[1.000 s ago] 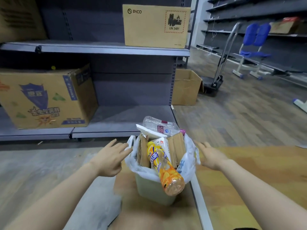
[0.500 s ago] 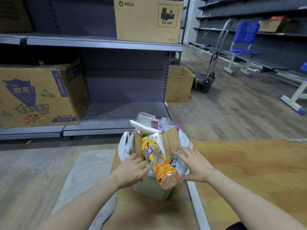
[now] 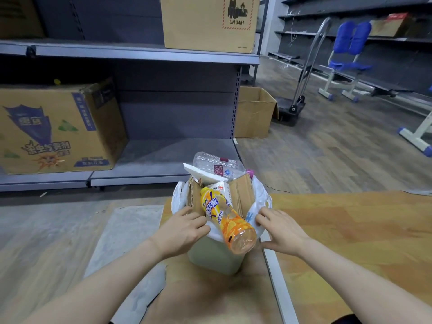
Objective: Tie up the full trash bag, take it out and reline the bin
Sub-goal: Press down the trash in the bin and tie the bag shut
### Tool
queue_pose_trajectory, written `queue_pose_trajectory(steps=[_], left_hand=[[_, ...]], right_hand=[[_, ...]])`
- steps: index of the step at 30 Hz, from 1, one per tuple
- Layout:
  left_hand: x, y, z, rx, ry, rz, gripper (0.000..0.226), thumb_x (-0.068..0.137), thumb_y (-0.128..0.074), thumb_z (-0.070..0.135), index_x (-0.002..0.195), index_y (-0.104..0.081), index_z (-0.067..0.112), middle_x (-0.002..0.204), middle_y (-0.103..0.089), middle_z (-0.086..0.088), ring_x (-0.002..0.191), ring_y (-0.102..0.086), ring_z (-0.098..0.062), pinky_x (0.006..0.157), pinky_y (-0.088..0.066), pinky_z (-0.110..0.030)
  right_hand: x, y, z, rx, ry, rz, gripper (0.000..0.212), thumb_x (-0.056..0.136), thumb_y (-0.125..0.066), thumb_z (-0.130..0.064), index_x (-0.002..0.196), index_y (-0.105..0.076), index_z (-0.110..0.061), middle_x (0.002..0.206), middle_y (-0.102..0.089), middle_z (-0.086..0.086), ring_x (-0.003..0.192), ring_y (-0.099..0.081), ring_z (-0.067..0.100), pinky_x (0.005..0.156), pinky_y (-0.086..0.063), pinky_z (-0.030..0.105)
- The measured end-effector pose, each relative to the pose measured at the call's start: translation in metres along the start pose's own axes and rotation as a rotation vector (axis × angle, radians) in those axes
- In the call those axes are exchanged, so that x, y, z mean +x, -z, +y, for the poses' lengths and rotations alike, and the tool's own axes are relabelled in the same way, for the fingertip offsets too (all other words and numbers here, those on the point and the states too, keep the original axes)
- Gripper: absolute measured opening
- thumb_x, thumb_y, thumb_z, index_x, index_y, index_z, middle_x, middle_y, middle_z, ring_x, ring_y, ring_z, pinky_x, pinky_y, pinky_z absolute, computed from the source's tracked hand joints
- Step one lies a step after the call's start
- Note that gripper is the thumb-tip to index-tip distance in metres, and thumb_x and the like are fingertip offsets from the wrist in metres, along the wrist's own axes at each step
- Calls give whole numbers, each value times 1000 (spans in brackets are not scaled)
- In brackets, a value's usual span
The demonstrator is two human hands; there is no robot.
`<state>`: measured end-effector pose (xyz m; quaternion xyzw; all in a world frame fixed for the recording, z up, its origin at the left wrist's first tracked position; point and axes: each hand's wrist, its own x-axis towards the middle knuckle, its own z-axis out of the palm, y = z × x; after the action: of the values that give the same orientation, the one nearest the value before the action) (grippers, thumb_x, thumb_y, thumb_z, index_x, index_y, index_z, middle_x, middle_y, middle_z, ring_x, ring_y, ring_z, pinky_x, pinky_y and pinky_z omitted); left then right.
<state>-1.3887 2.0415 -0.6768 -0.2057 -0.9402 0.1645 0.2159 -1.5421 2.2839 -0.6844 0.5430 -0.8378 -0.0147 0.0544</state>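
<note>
1. On the floor, in front of the low shelf's (image 3: 163, 157) front edge, a pale green bin (image 3: 214, 259) is standing, lined with a white trash bag (image 3: 260, 195) whose rim is folded out over the bin's top.
2. The bag is overflowing: an orange drink bottle (image 3: 225, 219) is lying tilted with its base jutting out over the near rim, folded cardboard (image 3: 243, 195) is standing upright behind it, and a clear water bottle (image 3: 217, 163) is lying across the top at the far side.
3. The left hand (image 3: 181, 230) is resting on the bag's left rim, just beside the orange bottle, its fingers bent over the plastic; whether its grip is pinching the bag cannot be told.
4. The right hand (image 3: 281, 230) is touching the bag's right rim, its grip released and fingers spread.
5. A printed carton (image 3: 56, 127) is sitting at the shelf's left end, and a brown box (image 3: 208, 22) is sitting on the shelf above.
</note>
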Motion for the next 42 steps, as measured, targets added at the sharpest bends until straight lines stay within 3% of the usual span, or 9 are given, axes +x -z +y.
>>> queue_pose_trajectory(steps=[5, 9, 15, 20, 24, 29, 32, 37, 42], left_hand=[[-1, 10, -3, -5, -3, -14, 27, 67, -33, 0, 59, -52, 17, 53, -48, 3, 46, -45, -20, 82, -51, -34], [1, 10, -8, -58, 48, -39, 20, 78, -43, 10, 62, -52, 15, 53, -50, 2, 46, -47, -21, 82, -56, -33], [6, 15, -8, -28, 24, 17, 23, 77, -44, 11, 55, -51, 17, 50, -45, 3, 44, -43, -19, 79, -55, -30], [10, 19, -9, -7, 30, 44, 24, 75, -42, 7, 55, -52, 17, 50, -44, 3, 44, -43, -19, 85, -39, -30], [8, 16, -9, -61, -17, 7, 12, 74, -51, 9, 72, -45, 18, 52, -45, 4, 47, -45, -18, 83, -49, -34], [4, 14, -11, -89, -13, -89, 47, 58, -83, 34, 85, -48, 18, 58, -54, 8, 54, -54, -15, 85, -47, -30], [6, 16, -10, -97, -16, -96, 13, 75, -63, 23, 64, -56, 19, 54, -50, 5, 49, -49, -16, 78, -56, -30], [6, 12, -9, -27, -38, -8, 22, 75, -50, 14, 54, -52, 20, 51, -45, 5, 46, -45, -16, 80, -56, -31], [4, 8, -10, -27, -28, -3, 18, 72, -52, 11, 56, -53, 19, 52, -45, 4, 47, -44, -17, 82, -56, -33]], right_hand=[[-3, 3, -1, 74, 3, 13, 75, 53, -58, -83, 95, -54, -21, 89, -57, -7, 74, -60, 11, 60, -42, 21], [-9, 14, -2, 153, -17, 124, 98, 60, -37, -92, 124, -40, -17, 115, -59, -1, 100, -63, 17, 82, -48, 28], [23, 54, -29, 577, -385, 399, 57, 83, -50, -62, 116, -54, -16, 117, -56, -1, 107, -57, 17, 82, -45, 30], [54, 61, -52, 548, -436, 171, 59, 84, -53, -61, 127, -45, -22, 134, -44, 0, 119, -49, 20, 91, -45, 36], [68, 57, -61, 421, -410, 78, 63, 82, -58, -57, 128, -45, -16, 135, -39, 5, 127, -40, 22, 90, -44, 35], [79, 59, -72, 550, -518, -160, 75, 75, -65, -60, 129, -42, -13, 121, -60, 4, 111, -56, 24, 82, -44, 33], [81, 54, -73, 514, -538, -221, 75, 70, -72, -54, 124, -42, -12, 109, -60, 2, 106, -58, 23, 73, -41, 28], [81, 53, -67, 585, -601, -286, 76, 63, -78, -43, 124, -42, -16, 114, -60, 1, 104, -58, 22, 83, -51, 32], [69, 74, -50, 808, -659, -312, 40, 69, -73, -32, 98, -49, -19, 89, -55, -3, 81, -55, 14, 59, -42, 22]])
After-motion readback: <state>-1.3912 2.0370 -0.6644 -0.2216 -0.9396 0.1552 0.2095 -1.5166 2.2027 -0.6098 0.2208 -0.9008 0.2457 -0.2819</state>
